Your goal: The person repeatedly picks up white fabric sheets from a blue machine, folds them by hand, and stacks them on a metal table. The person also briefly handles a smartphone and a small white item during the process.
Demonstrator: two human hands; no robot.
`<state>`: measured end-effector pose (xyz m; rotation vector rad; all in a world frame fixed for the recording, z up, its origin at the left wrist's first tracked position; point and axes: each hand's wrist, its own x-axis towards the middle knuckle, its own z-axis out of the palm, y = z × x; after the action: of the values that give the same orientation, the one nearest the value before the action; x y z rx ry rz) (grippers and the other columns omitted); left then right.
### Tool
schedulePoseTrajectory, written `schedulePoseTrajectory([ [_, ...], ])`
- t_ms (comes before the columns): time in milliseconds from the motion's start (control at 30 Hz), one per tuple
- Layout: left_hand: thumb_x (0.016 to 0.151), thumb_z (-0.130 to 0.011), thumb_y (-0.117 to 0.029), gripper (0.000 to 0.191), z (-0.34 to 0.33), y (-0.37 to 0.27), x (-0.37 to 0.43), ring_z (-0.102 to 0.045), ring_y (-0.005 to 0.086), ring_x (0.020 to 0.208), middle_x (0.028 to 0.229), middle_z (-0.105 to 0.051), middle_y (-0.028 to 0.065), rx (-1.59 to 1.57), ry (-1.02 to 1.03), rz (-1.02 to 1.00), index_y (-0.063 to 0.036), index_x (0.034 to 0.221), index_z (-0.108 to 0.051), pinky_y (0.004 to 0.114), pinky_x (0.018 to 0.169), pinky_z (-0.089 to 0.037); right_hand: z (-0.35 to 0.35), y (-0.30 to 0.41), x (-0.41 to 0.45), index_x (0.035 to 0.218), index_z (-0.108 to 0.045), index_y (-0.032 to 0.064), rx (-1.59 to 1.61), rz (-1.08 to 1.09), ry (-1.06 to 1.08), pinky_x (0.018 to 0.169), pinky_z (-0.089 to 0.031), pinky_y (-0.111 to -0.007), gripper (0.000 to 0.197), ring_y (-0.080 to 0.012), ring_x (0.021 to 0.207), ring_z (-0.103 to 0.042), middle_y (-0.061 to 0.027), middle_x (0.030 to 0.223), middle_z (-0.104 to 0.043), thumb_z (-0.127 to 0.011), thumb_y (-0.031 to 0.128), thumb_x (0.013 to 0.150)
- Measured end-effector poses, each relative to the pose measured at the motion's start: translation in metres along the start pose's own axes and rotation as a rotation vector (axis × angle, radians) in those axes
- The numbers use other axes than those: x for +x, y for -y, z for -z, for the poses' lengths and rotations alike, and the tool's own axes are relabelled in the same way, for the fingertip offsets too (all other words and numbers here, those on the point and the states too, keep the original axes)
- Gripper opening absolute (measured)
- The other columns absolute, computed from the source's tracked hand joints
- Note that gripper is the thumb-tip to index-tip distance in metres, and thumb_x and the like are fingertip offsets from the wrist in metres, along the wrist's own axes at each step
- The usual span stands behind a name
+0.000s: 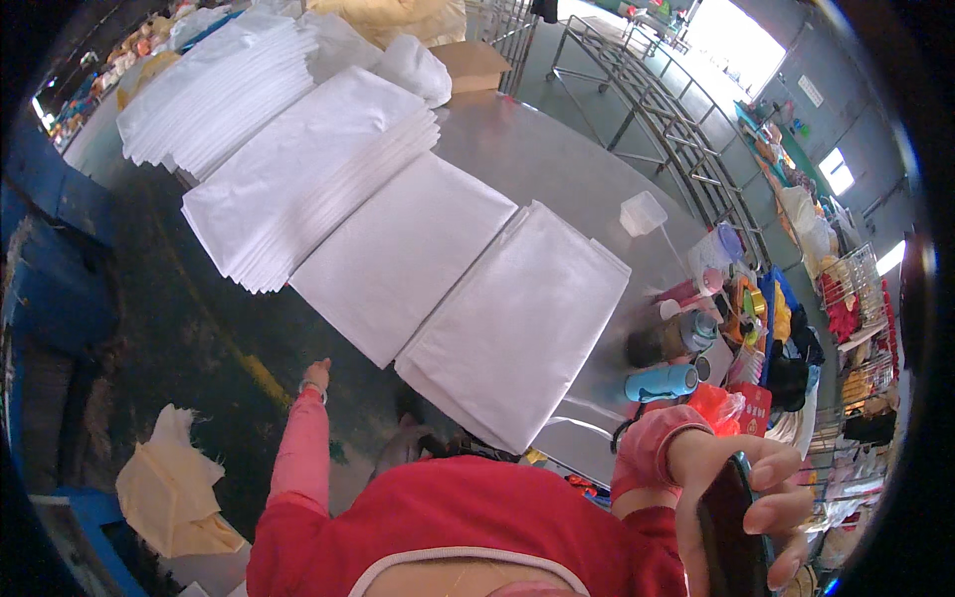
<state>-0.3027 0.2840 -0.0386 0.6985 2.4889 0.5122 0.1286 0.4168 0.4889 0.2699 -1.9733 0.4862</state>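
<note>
My right hand, raised close to the camera at the lower right, grips a dark smartphone. Down at my left side hangs my left hand, small in the picture and apart from the table; its fingers are too small to make out. Before me, folded white fabric sheets lie in a row: one flat stack nearest me, a second flat stack beside it, then a thicker fanned stack and another tall fanned stack at the far left.
The grey metal table carries a clear plastic container, a blue bottle, a dark tumbler and a cardboard box. Metal rack frames stand beyond. Cream cloth lies at lower left, near blue machinery.
</note>
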Motion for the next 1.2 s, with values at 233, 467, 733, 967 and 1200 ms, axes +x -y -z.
schedulePoseTrajectory([
  [233, 0.074, -0.05, -0.024, 0.024, -0.038, -0.006, -0.055, -0.057, 0.0194, 0.066, 0.072, -0.06, 0.0085, -0.658, 0.265, 0.047, -0.0044, 0.083, -0.059, 0.029, 0.059, -0.045, -0.006, -0.018, -0.001, 0.103, -0.049, 0.0183, -0.111, 0.278, -0.375, 0.063, -0.028, -0.028, 0.049, -0.0094, 0.077, -0.044, 0.0091, 0.099, -0.05, -0.063, 0.045, 0.064],
  [467, 0.071, -0.054, -0.017, 0.012, -0.029, -0.119, -0.13, -0.054, 0.0189, 0.065, 0.068, -0.055, 0.0069, -0.486, -0.21, -0.376, -0.0051, 0.072, -0.053, 0.028, 0.058, -0.042, 0.008, -0.024, -0.012, 0.103, -0.049, 0.0187, -0.12, 0.351, -0.413, 0.063, -0.027, -0.027, 0.046, -0.0094, 0.077, -0.044, 0.0104, 0.101, -0.05, -0.065, 0.04, 0.065],
  [733, 0.071, -0.053, -0.026, 0.034, -0.028, -0.168, -0.154, -0.036, 0.0256, 0.106, 0.111, -0.043, 0.0079, 0.066, -0.202, -0.844, -0.0125, 0.102, -0.048, 0.044, 0.084, -0.029, 0.013, -0.023, -0.013, 0.103, -0.049, 0.0172, -0.167, 0.347, -0.396, 0.062, -0.027, -0.027, 0.05, -0.0092, 0.077, -0.044, 0.0101, 0.1, -0.05, -0.066, 0.041, 0.063],
  [967, 0.075, -0.048, -0.031, 0.05, -0.039, -0.162, -0.155, -0.016, 0.0237, 0.121, 0.132, -0.015, -0.0015, 0.35, 0.029, -0.711, -0.0232, 0.121, -0.031, 0.055, 0.09, -0.02, 0.017, -0.021, -0.016, 0.104, -0.048, 0.02, -0.181, 0.332, -0.374, 0.062, -0.028, -0.027, 0.047, -0.0091, 0.078, -0.044, 0.0106, 0.104, -0.049, -0.064, 0.041, 0.065],
  [1200, 0.075, -0.047, -0.031, 0.052, -0.036, -0.157, -0.154, -0.015, 0.0242, 0.121, 0.133, -0.014, -0.0016, 0.323, 0.072, -0.713, -0.0247, 0.123, -0.027, 0.055, 0.089, -0.022, 0.021, -0.019, -0.021, 0.102, -0.048, 0.025, -0.186, 0.386, -0.411, 0.063, -0.029, -0.026, 0.04, -0.0087, 0.079, -0.044, 0.0111, 0.106, -0.048, -0.061, 0.042, 0.068],
])
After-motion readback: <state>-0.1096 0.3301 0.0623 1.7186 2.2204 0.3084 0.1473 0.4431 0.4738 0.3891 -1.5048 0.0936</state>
